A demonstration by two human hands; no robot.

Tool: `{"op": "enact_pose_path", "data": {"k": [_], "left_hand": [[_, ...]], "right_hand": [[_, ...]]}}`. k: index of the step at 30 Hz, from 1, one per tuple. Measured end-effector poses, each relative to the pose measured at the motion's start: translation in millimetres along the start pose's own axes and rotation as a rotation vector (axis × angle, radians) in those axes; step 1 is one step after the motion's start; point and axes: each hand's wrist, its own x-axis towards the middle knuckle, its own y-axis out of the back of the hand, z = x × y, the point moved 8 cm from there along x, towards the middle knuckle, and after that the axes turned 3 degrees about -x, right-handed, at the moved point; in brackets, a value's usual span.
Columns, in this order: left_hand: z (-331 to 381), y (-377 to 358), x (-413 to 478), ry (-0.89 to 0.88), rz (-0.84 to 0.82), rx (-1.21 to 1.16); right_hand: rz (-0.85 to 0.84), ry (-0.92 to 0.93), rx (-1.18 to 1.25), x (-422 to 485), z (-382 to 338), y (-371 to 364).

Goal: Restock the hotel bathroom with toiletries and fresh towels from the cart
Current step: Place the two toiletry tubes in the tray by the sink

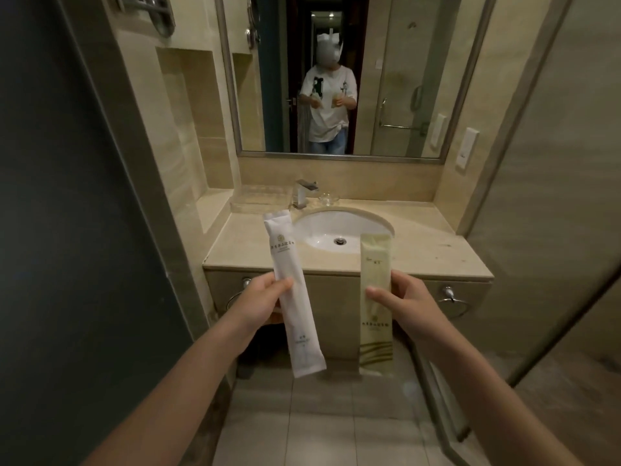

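Head view: two sealed toiletry packets held up before the washstand, one per hand.

Left hand pinches a long white packet near its middle, thumb on the front, fingers behind; right hand pinches a pale green packet the same way. Both packets are upright, apart, in the air short of the counter. Beyond: sink, tap, a clear tray at back left, a small glass dish beside the tap. Step, by my reading: toiletries brought in, not yet set down. Next move calls for a reach over the counter edge and a release, likely into the tray. Each packet bears a small emblem and lines of print, too blurred to read; no brand made out.
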Motion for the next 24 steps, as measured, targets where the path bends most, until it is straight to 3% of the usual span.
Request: {"op": "enact_pose_path", "data": {"k": [11,19,24], "left_hand": [[0.1,32.3,192.9,0.035,0.104,0.113],[2.5,52.5,307.7,0.064,0.166,0.023],[-3.3,61.3,371.2,0.083,0.166,-0.053]], "right_hand": [[-0.232,0.04,-0.06,222.1,18.2,-43.6],[-0.399,-0.006,-0.049,349.4,32.3,-86.1],[-0.405,-0.019,-0.033,406.1,48.2,-104.5]]}}
